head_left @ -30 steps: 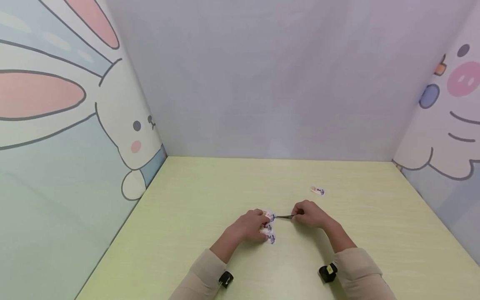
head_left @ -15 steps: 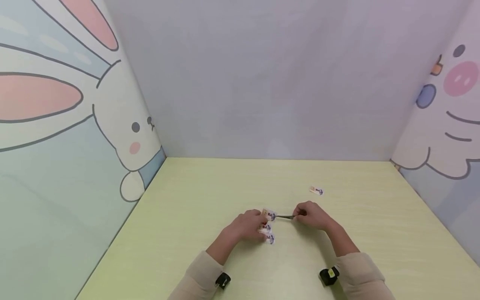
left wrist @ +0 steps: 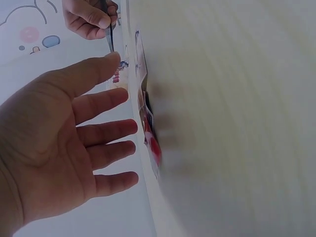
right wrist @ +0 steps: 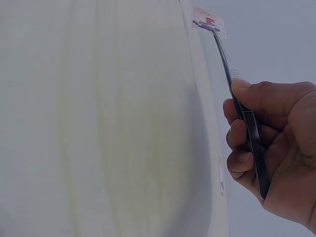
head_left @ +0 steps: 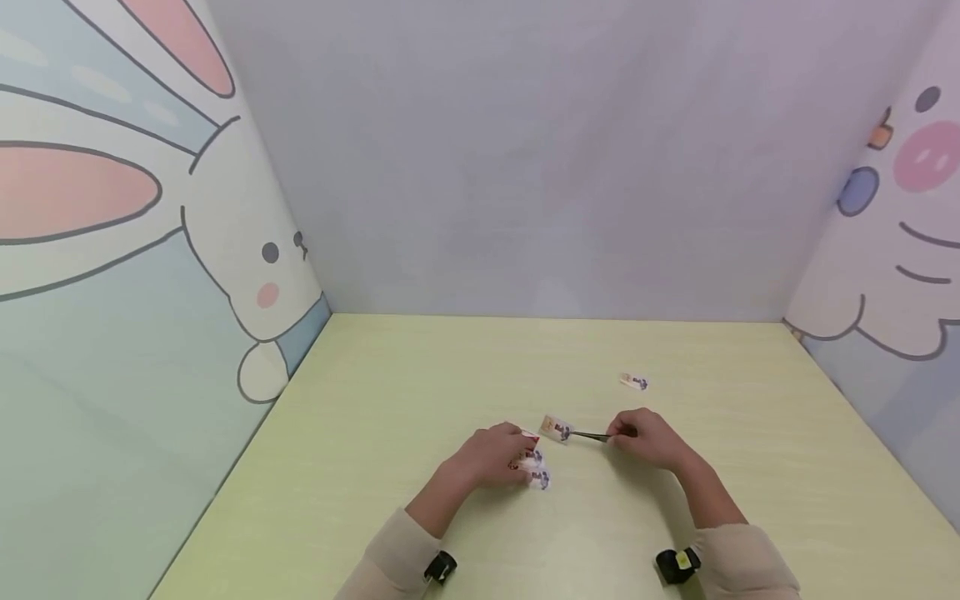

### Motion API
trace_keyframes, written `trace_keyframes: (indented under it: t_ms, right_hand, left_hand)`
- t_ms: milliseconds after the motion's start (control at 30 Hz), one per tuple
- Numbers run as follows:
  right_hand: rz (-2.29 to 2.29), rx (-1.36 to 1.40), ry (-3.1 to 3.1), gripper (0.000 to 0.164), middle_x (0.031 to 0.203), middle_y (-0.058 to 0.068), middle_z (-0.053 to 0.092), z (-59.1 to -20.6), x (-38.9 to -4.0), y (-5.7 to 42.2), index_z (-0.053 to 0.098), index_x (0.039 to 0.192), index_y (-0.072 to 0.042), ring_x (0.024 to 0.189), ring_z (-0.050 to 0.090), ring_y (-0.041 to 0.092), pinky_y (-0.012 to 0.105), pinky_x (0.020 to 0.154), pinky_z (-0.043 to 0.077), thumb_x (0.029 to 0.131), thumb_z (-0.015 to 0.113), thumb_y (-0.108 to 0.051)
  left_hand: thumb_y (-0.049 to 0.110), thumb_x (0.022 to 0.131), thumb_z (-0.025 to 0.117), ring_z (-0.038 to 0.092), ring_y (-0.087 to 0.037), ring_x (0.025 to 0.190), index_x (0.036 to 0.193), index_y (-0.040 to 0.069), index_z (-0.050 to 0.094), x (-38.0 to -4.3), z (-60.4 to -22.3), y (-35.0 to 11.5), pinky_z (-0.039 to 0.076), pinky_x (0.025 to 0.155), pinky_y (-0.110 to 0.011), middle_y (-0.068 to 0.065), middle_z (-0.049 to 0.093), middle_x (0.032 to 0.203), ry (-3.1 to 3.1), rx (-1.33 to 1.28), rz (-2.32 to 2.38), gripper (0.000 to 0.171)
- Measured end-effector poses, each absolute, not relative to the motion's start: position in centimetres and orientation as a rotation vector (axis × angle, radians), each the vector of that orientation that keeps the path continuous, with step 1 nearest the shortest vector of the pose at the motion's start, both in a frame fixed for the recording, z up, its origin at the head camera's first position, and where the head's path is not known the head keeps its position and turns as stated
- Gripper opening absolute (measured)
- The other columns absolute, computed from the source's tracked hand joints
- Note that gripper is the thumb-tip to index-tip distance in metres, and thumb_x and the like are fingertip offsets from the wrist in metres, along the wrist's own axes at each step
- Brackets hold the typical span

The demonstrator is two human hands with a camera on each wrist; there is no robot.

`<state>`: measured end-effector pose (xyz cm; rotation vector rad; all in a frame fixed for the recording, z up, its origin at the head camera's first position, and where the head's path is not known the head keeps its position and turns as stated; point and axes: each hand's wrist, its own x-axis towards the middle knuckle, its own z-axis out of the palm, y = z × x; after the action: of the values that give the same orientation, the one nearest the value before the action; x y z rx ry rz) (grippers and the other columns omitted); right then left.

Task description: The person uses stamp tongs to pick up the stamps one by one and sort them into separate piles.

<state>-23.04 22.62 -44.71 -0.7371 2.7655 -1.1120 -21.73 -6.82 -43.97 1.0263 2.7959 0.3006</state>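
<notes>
My right hand (head_left: 651, 440) grips black tweezers (right wrist: 256, 148), fingers curled round the shaft. At the tweezers' tips hangs a small printed stamp (head_left: 557, 428) with a pale border, held by one edge above the table. To its left, my left hand (head_left: 487, 457) rests its fingertips on a few overlapping stamps (head_left: 537, 478), partly hidden under the fingers. In the left wrist view those stamps (left wrist: 152, 143) lie bent and slightly raised at the table surface, with red showing on one. The left fingers look straight and spread there.
Another small stamp (head_left: 634, 381) lies farther back on the pale yellow table (head_left: 420, 367). A grey backdrop (head_left: 525, 167) stands behind, with cartoon-printed panels on both sides. Black wrist cameras (head_left: 677, 566) sit at both sleeves.
The right hand has moved right with the tweezers, drawing the stamp out from beside the left fingers. The left hand stays nearly in place on the other stamps.
</notes>
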Motion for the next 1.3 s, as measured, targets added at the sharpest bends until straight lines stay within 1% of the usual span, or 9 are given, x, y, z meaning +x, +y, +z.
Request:
trace_keyframes:
  t_ms: [233, 367, 500, 633, 900, 1100, 1300]
  right_hand:
    - [-1.124, -0.702, 2.78, 0.004, 0.072, -0.004, 0.056, -44.4, -22.9, 23.3, 0.063, 0.081, -0.002, 0.062, 0.045, 0.007, 0.025, 0.055, 0.039, 0.085, 0.062, -0.002]
    - [-1.129, -0.647, 2.795, 0.005, 0.072, -0.003, 0.056, -44.4, -22.8, 23.8, 0.063, 0.081, -0.001, 0.062, 0.045, 0.009, 0.025, 0.056, 0.039, 0.085, 0.063, -0.004]
    - [-1.128, -0.571, 2.804, 0.007, 0.072, -0.001, 0.056, -44.6, -22.7, 24.4, 0.063, 0.081, 0.0, 0.063, 0.045, 0.012, 0.026, 0.056, 0.039, 0.086, 0.063, -0.006]
    - [-1.112, -0.516, 2.815, 0.009, 0.073, -0.001, 0.055, -44.7, -22.5, 25.1, 0.064, 0.082, -0.001, 0.065, 0.046, 0.013, 0.026, 0.057, 0.039, 0.087, 0.062, -0.008]
    - [-1.1, -0.468, 2.856, 0.007, 0.074, 0.0, 0.055, -44.5, -22.1, 26.6, 0.064, 0.083, -0.001, 0.066, 0.045, 0.015, 0.027, 0.057, 0.038, 0.088, 0.061, -0.006]
    - [-1.109, -0.414, 2.861, 0.006, 0.075, 0.001, 0.054, -44.6, -22.1, 27.5, 0.064, 0.085, -0.001, 0.066, 0.045, 0.015, 0.027, 0.057, 0.038, 0.088, 0.061, -0.006]
    - [-1.124, -0.343, 2.851, 0.004, 0.076, 0.003, 0.054, -44.8, -22.1, 28.2, 0.064, 0.088, -0.002, 0.068, 0.045, 0.018, 0.028, 0.058, 0.038, 0.088, 0.06, -0.003]
  left_hand:
    - [0.031, 0.084, 0.066, 0.053, -0.014, 0.104, 0.117, 0.02, 0.063, -21.9, -44.4, -7.4, 0.045, 0.081, -0.033, 0.0, 0.056, 0.12, 2.784, 1.068, 0.35, 0.035]
    - [0.029, 0.083, 0.067, 0.053, -0.012, 0.094, 0.114, 0.019, 0.065, -22.0, -44.4, -7.7, 0.044, 0.075, -0.03, 0.001, 0.057, 0.114, 2.784, 1.108, 0.359, 0.032]
    - [0.028, 0.083, 0.068, 0.05, -0.009, 0.086, 0.111, 0.02, 0.066, -22.1, -44.3, -7.9, 0.042, 0.07, -0.026, 0.004, 0.057, 0.108, 2.78, 1.132, 0.346, 0.03]
    - [0.028, 0.083, 0.068, 0.052, -0.009, 0.092, 0.112, 0.02, 0.066, -22.1, -44.3, -8.2, 0.043, 0.075, -0.025, 0.005, 0.058, 0.11, 2.781, 1.15, 0.336, 0.03]
    - [0.03, 0.084, 0.067, 0.052, -0.013, 0.104, 0.116, 0.019, 0.064, -22.1, -44.4, -8.8, 0.043, 0.085, -0.03, 0.003, 0.057, 0.117, 2.778, 1.154, 0.338, 0.035]
    - [0.033, 0.082, 0.069, 0.047, -0.016, 0.114, 0.123, 0.019, 0.059, -22.2, -44.8, -9.1, 0.04, 0.091, -0.034, 0.001, 0.053, 0.123, 2.783, 1.15, 0.289, 0.045]
    - [0.039, 0.081, 0.069, 0.044, -0.019, 0.119, 0.129, 0.02, 0.055, -22.1, -45.0, -9.4, 0.039, 0.093, -0.038, -0.002, 0.05, 0.129, 2.764, 1.089, 0.251, 0.053]
